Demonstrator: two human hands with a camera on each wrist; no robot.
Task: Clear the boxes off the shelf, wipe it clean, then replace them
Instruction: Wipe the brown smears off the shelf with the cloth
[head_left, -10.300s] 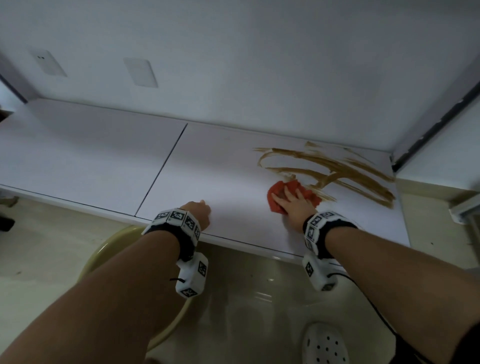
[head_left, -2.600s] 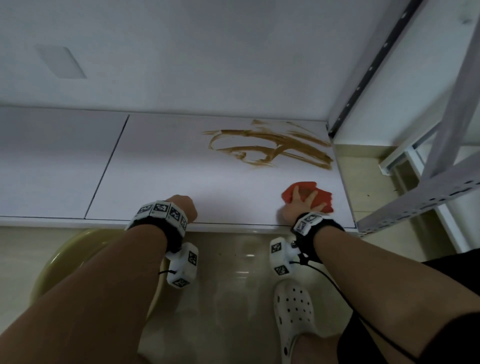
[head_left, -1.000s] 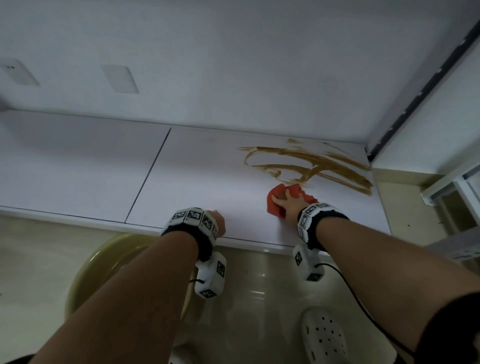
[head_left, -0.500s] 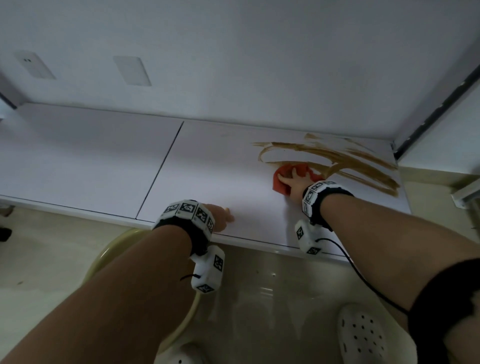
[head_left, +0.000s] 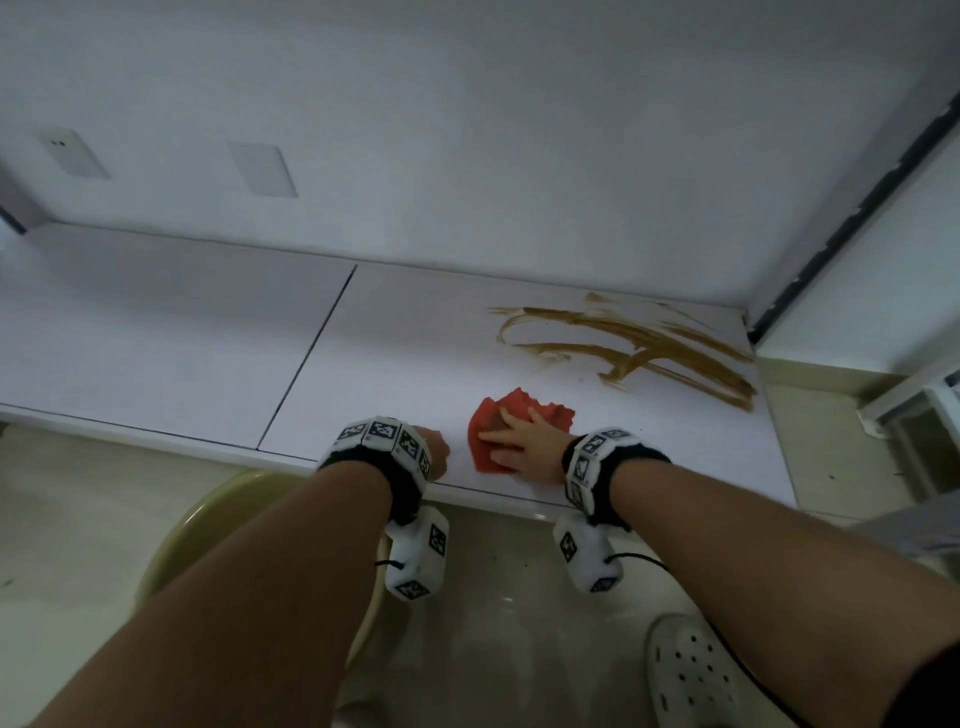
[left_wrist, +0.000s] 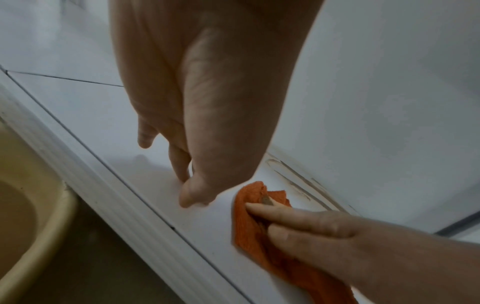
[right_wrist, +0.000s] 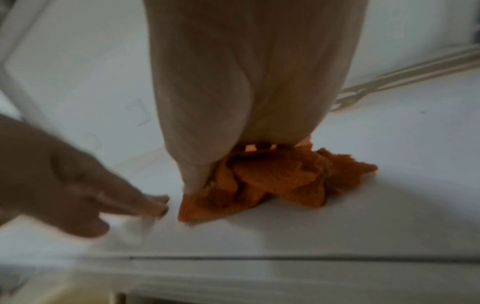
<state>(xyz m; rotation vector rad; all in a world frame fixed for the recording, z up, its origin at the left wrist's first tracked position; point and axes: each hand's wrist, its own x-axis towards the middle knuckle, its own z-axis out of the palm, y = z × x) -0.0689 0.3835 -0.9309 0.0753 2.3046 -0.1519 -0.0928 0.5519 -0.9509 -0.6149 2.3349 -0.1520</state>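
The white shelf (head_left: 389, 353) carries a brown smear (head_left: 623, 343) at its right end; no boxes are in view. A crumpled orange-red cloth (head_left: 519, 402) lies near the shelf's front edge, left of and in front of the smear. My right hand (head_left: 519, 441) presses on the cloth with spread fingers. The left wrist view shows the cloth (left_wrist: 244, 226) under the right hand (left_wrist: 298, 222), with the smear (left_wrist: 293, 181) behind. In the right wrist view the cloth (right_wrist: 272, 181) bunches beneath my palm. My left hand (head_left: 434, 449) rests its fingertips (left_wrist: 187, 197) on the shelf beside the cloth and holds nothing.
A yellow-green basin (head_left: 208, 519) stands on the floor under the shelf's front edge, below my left arm. A white clog (head_left: 685, 670) is at the lower right. A dark metal upright (head_left: 831, 234) bounds the shelf on the right. Two wall plates (head_left: 262, 169) sit on the back wall.
My right hand has drawn the cloth back from the smear toward the front edge and to the left. The left hand stays at the shelf edge.
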